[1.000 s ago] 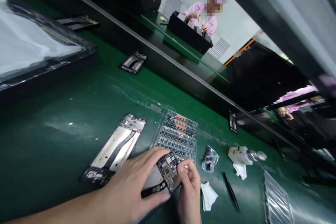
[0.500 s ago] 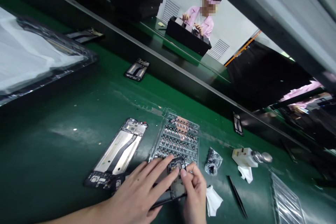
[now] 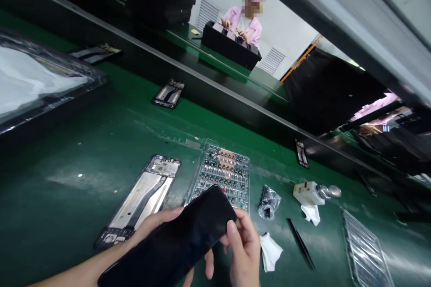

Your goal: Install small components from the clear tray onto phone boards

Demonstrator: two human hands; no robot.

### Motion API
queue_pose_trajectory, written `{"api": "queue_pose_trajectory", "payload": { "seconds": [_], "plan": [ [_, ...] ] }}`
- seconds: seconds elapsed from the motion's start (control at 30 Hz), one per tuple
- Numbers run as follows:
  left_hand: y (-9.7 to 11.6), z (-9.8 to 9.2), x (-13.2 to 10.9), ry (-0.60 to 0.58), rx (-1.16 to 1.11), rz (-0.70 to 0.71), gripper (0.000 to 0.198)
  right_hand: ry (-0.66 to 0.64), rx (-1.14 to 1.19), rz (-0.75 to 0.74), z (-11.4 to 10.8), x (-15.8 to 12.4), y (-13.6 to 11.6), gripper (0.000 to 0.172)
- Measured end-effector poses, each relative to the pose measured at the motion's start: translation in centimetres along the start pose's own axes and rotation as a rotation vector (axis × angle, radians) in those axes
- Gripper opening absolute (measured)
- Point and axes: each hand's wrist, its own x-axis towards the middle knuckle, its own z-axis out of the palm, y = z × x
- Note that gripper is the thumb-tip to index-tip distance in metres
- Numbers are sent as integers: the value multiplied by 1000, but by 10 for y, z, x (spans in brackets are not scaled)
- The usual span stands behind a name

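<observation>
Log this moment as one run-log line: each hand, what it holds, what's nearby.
left hand: holds black smartphone | right hand: holds its edge | nearby: clear plastic parts tray, phone housing, tweezers

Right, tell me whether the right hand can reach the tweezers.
Probably yes: the tweezers lie past the white cloth, uncovered, but the right hand is holding the black phone and must let go first.

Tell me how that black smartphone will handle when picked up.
The black smartphone looks like a stiff slab that is unlikely to flex. Its glossy face may be slippery, so the fingers could slide on it. The glass-like front is probably fragile, though the flat shape should lie steady on the green mat rather than roll.
</observation>
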Motion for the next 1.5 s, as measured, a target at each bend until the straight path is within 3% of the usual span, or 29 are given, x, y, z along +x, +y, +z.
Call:
{"api": "queue_pose_trajectory", "payload": {
  "seconds": [0.17, 0.4, 0.63, 0.7, 0.73, 0.8, 0.87, 0.93, 1.03, 1.1, 1.17, 1.2, 1.27, 1.37, 1.43, 1.5],
  "plan": [
    [-5, 0, 2, 2, -22, -21, 79, 3, 58, 3, 1, -2, -5, 18],
    [2, 8, 1, -27, -33, 34, 66, -4, 83, 20, 2, -3, -7, 18],
    [-3, -1, -3, 15, -38, 14, 70, 41, 25, 56, 1, 1, -10, 22],
    [0, 0, -6, 130, 36, 158, 59, 68, -65, 38, 3, 2, -12, 33],
    [2, 1, -7, 235, 103, 271, 54, 34, -119, 22, 6, 0, -13, 46],
    [7, 3, -8, 496, 279, 498, 58, -157, -226, 6, 13, -5, -10, 77],
    [9, 3, -8, 711, 448, 638, 75, -333, -338, 2, 23, -15, -1, 95],
    [10, 1, -7, 785, 559, 681, 87, -313, -459, -27, 30, -24, 11, 88],
    [9, -3, -7, 756, 622, 642, 91, -75, -440, -27, 29, -24, 17, 54],
    [7, -2, -8, 705, 652, 613, 81, -32, -234, 70, 19, -6, 6, 43],
    [4, 0, -8, 654, 722, 584, 67, -34, -23, 151, 5, 28, -14, 38],
    [2, 2, -8, 640, 778, 571, 60, 30, 26, 152, -2, 52, -24, 33],
    [-2, 3, -6, 645, 907, 556, 50, 82, 22, 151, -16, 105, -41, 21],
    [-8, -1, -3, 659, 1081, 579, 42, 161, -19, 192, -33, 183, -52, 22],
    [-8, -4, -1, 671, 1161, 607, 41, 199, -57, 196, -42, 217, -54, 25],
    [-8, -5, -1, 687, 1214, 630, 41, 229, -104, 164, -52, 229, -56, 27]
  ]
}}
